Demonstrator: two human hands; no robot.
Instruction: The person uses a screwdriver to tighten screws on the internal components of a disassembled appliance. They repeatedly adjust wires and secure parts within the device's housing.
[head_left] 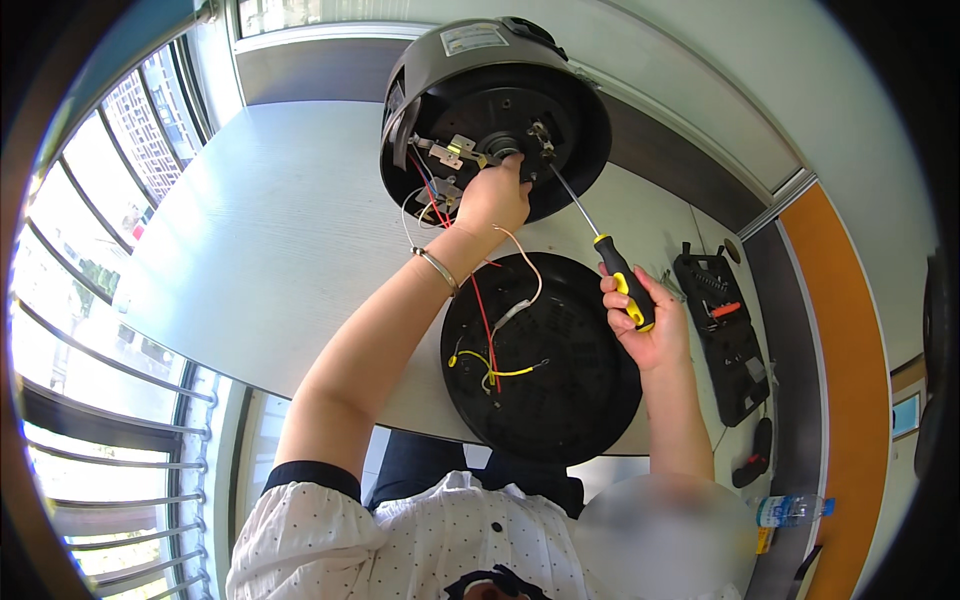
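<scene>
Housing [540, 95]: tipped on table [260, 220], underside exposed
Sticker [474, 38]: pale, on housing's side, print too small to read
Left hand [492, 197]: inside housing, grip cannot be told
Right hand [645, 312]: grasping screwdriver [614, 262]

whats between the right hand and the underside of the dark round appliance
In the head view, the screwdriver spans that stretch, held in the right hand, its metal shaft reaching up to the round appliance's underside.
</scene>
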